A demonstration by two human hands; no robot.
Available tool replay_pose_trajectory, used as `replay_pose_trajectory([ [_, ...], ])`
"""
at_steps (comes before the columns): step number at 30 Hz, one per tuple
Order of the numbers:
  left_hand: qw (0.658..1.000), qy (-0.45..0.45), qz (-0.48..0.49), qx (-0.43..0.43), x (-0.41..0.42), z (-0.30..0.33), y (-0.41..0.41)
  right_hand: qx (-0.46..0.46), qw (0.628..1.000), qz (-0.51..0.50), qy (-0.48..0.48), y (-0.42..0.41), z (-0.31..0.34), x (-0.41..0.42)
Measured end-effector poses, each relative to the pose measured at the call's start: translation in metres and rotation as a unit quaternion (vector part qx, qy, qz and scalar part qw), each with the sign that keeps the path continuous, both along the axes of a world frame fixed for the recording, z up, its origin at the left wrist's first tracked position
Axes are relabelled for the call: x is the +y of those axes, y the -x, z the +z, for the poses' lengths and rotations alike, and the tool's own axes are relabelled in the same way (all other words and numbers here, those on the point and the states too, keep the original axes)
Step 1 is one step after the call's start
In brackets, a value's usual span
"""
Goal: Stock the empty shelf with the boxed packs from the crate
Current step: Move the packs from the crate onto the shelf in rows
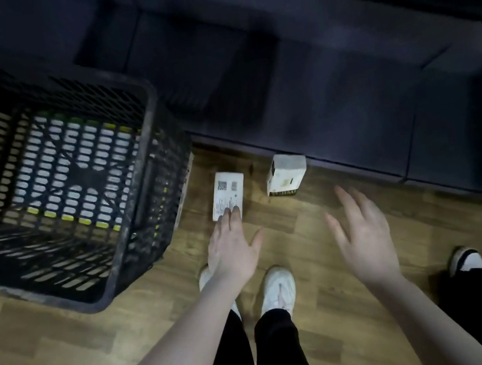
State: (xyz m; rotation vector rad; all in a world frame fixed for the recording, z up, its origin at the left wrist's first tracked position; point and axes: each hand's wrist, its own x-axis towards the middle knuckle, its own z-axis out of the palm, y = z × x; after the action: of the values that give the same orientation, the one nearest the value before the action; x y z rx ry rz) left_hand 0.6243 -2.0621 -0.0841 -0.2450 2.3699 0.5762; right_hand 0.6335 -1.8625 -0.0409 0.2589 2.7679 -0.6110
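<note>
1. A black mesh crate (53, 180) stands on the wooden floor (306, 345) at the left, its slatted bottom showing through with no packs visible inside.
2. A flat white boxed pack (228, 192) lies on the floor just beside the crate's right wall, its printed label facing up.
3. A second boxed pack (286, 175) stands upright on the floor, right against the dark base edge of the shelf unit (348, 108), near the flat one but apart from it.
4. The left hand (231, 247) reaches down with its fingers straight and together; the fingertips (233, 212) overlap the near end of the flat pack, though contact is hard to confirm in the blur.
5. The right hand (362, 235) hovers over the floor with its fingers spread, holding nothing, a little short of the upright pack.
6. The shelf unit along the top is dim; its compartments look dark and little can be made out in them.
7. The person's white shoes (277, 287) and black trousers (276, 356) show below the hands.
8. Another person's shoe (466, 258) and dark trouser leg stand at the floor's right edge.
</note>
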Motion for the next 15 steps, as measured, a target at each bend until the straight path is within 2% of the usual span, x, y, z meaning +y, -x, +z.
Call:
replay_pose_trajectory([
  [4,1.0,-0.007,0.022,-0.019,0.007,-0.059,-0.004,0.013,1.0,0.0,0.006,-0.006,-0.046,-0.002],
  [15,0.994,0.051,0.091,0.013,-0.004,-0.252,0.046,0.04,0.999,-0.007,0.02,-0.003,-0.211,0.007],
])
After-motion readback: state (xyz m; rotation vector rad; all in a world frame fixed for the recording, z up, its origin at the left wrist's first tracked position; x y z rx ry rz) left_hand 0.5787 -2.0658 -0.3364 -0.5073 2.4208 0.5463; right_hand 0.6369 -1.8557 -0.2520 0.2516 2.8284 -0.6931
